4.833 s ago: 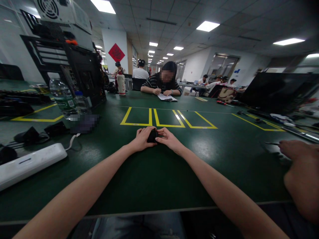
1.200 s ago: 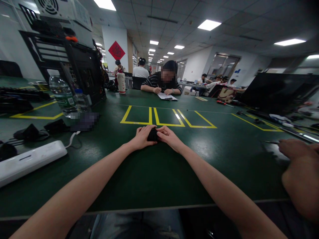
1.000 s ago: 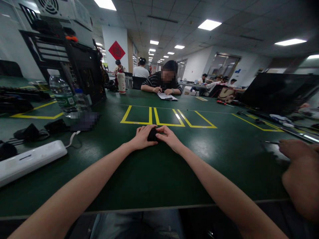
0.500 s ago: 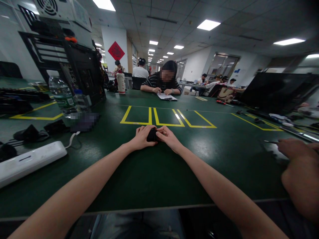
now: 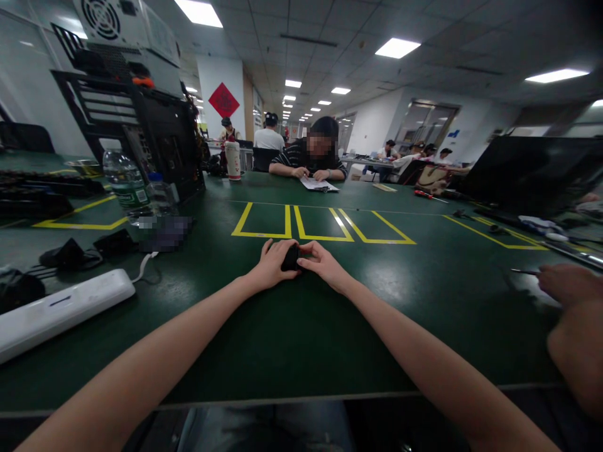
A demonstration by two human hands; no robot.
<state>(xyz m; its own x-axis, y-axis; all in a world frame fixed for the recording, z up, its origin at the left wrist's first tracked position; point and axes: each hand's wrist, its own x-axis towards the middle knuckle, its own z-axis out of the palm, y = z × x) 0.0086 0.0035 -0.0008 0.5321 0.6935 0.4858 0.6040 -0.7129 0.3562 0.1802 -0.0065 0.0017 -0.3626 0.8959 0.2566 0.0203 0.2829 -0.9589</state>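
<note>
A small black block-like object [image 5: 290, 258] is held low at the green table [image 5: 301, 339], just in front of the yellow tape outlines [image 5: 325, 238]. My left hand [image 5: 273, 265] wraps round its left side, thumb at the near edge and fingers over the top. From the right, my right hand [image 5: 324, 263] pinches at the object's right end with thumb and fingertips. Both hands cover much of it, so its exact kind cannot be made out.
On the left lie a white power strip [image 5: 70, 306], black adapters [image 5: 66, 253], water bottles [image 5: 126, 179] and a computer case [image 5: 160, 135]. Someone's hand [image 5: 565, 282] holds a thin tool at right. Across the table a person [image 5: 313, 154] leans over a clipboard [image 5: 320, 184].
The whole view has shifted slightly, so everything sits a little further right. Both hands keep their hold on the black object, with only slight finger movement.
</note>
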